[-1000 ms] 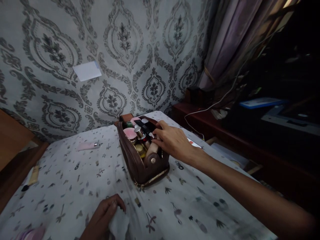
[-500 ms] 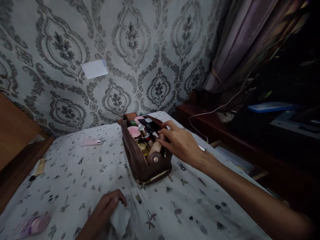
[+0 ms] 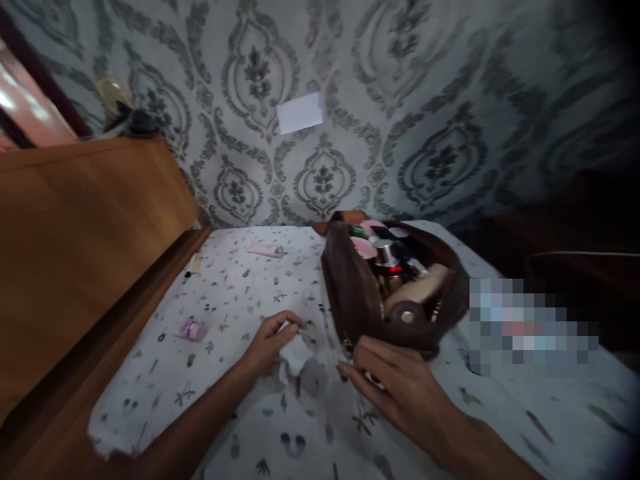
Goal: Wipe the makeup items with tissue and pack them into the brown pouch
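A dark brown zip bag (image 3: pixel 350 280) stands open on the patterned sheet, filled with cosmetics, among them a silver-capped bottle (image 3: pixel 385 253) and a beige tube (image 3: pixel 423 285). My left hand (image 3: pixel 275 340) pinches a crumpled white tissue (image 3: pixel 296 355) in front of the bag. Close to the bag's front zipper corner is my right hand (image 3: pixel 387 377), its fingers curled together near a small item too blurred to name. Left of the bag lie a pink tube (image 3: pixel 264 250) and a pink-capped bottle (image 3: pixel 193 329).
A wooden panel (image 3: pixel 95 247) borders the sheet on the left, with a brush (image 3: pixel 195 265) near it. Patterned wallpaper rises behind, bearing a white paper (image 3: pixel 300 113). A phone-like blurred patch (image 3: pixel 530 330) lies at the right.
My right hand has left the bag's opening and come down to its front corner, with its fingers closed. The view has turned left, so the bag appears further right.
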`<state>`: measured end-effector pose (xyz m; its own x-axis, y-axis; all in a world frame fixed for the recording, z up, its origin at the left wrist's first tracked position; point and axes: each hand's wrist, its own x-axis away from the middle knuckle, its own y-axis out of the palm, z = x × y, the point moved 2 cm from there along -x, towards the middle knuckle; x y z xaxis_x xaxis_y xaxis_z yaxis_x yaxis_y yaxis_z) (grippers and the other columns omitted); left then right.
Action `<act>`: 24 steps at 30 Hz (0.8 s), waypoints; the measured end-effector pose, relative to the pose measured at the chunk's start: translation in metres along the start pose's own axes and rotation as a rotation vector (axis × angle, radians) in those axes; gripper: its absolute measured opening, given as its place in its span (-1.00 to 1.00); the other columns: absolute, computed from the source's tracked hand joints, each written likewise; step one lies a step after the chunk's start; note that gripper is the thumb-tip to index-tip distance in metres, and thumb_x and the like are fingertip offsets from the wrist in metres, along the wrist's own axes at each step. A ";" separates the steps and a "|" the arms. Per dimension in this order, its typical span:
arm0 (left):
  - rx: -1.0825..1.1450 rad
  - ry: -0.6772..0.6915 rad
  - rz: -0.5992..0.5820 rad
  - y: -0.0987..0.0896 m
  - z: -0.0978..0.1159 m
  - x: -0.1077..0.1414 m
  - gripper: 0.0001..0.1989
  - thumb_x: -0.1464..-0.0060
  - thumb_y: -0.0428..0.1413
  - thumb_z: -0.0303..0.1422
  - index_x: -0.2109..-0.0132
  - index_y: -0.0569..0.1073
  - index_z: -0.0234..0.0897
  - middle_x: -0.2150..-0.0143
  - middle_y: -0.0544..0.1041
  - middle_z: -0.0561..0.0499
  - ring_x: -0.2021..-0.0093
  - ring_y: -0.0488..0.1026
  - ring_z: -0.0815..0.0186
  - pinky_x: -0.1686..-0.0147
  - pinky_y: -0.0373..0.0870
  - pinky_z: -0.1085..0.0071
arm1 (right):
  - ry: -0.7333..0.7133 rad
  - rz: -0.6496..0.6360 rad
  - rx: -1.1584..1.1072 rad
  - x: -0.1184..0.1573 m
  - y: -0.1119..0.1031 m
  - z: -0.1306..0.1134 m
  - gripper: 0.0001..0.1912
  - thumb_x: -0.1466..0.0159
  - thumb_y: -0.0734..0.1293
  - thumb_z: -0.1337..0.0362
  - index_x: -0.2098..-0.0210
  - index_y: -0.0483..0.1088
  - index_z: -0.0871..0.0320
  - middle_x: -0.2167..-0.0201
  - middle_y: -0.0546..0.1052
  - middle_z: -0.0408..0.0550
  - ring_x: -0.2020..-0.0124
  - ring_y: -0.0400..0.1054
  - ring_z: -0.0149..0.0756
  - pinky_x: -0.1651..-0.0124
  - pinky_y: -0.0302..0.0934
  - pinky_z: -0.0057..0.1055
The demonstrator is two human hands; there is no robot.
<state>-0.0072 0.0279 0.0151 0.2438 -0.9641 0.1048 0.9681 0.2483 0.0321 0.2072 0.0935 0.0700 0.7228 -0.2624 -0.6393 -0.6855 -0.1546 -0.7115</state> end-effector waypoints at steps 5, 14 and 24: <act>-0.098 0.071 0.071 -0.027 0.015 0.000 -0.61 -0.06 0.17 -0.01 0.25 0.45 -0.30 0.49 0.37 0.10 0.52 0.25 0.41 0.47 0.20 0.48 | 0.166 -0.252 -0.234 -0.012 0.064 -0.007 -0.67 -0.39 0.15 0.31 0.53 0.24 0.12 0.55 0.36 -0.15 0.54 0.30 -0.39 0.45 0.12 -0.46; -0.905 -0.027 0.545 -0.184 0.053 -0.035 -0.76 -0.16 0.03 -0.33 0.20 0.54 -0.37 0.21 0.60 -0.10 0.14 0.48 0.18 0.16 0.35 0.39 | 0.634 -0.320 -0.935 -0.041 0.128 -0.027 -0.66 -0.27 0.25 -0.01 0.45 0.27 0.12 0.60 0.24 -0.25 0.61 0.10 -0.45 0.56 0.05 -0.51; -1.312 -0.421 0.830 -0.302 0.064 -0.063 -0.49 -0.21 0.01 -0.09 0.00 0.52 -0.48 -0.07 0.51 -0.51 -0.11 0.45 -0.18 0.04 0.34 0.11 | 0.535 -0.261 -0.752 -0.033 0.136 -0.031 -0.72 -0.31 0.19 0.13 0.45 0.32 0.14 0.54 0.29 -0.19 0.47 0.16 -0.38 0.41 0.06 -0.45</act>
<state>-0.3186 0.0192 0.0627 0.8828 -0.4626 -0.0818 0.0151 0.2019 -0.9793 0.0875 0.0512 0.0029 0.8524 -0.5046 -0.1369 -0.5202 -0.7919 -0.3200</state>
